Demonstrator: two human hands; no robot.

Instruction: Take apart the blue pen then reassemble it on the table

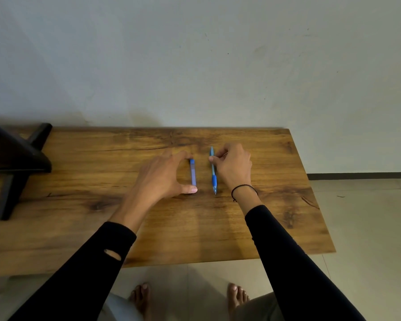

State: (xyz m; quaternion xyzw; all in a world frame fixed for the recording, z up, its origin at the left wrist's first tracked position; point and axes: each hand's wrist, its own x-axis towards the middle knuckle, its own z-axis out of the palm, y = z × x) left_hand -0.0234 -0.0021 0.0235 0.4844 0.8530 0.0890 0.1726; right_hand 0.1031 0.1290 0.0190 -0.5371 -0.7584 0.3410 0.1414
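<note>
Pinching near the far end of the slim blue pen body (212, 169), the right hand (233, 166) has thumb and forefinger closed narrowly on it, the other fingers curled in. This piece lies flat on the table, its darker rubber grip and writing tip pointing toward six o'clock, its far end toward twelve. Just beside it, at nine o'clock, lies the shorter blue barrel section (192, 172), parallel and not touching. The left hand (166, 176) arches over that section in a wide C, fingertips by its far end and thumb by its near end. Whether the fingers actually press it I cannot tell; the frame is slightly blurred there.

With two separate pieces side by side, the pen appears to be apart, so this looks like either the end of dismantling or the start of putting it back. Rejoining would call for lifting both pieces, lining them up end to end, and sliding or twisting them together; a spring or refill may be involved, but none shows separately.

Beyond the wrists come black sleeves and a thin dark band (243, 188) on the right wrist. The wooden table (276, 205) stands against a plain pale wall (195, 66), with a dark stand (14, 163) at nine o'clock. Pale floor tiles and bare feet show at six o'clock.
</note>
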